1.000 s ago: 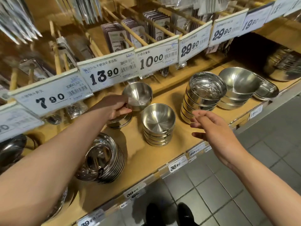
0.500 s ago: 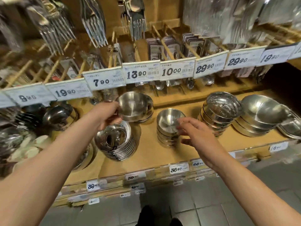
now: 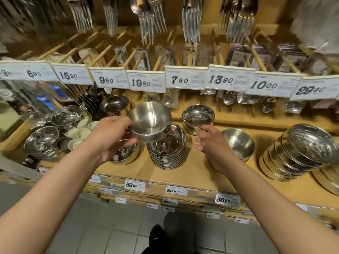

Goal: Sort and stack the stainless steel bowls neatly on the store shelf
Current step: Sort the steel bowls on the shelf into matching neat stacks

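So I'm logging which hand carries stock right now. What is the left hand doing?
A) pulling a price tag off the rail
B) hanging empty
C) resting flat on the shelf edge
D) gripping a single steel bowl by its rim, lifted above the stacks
D: the left hand grips the steel bowl at its rim, held clear above the stack of shallow bowls, while the right hand is open and empty.

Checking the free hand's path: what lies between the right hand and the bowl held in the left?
In the head view, between the right hand and the held bowl in the left hand sits a stack of shallow steel dishes, partly under the bowl.
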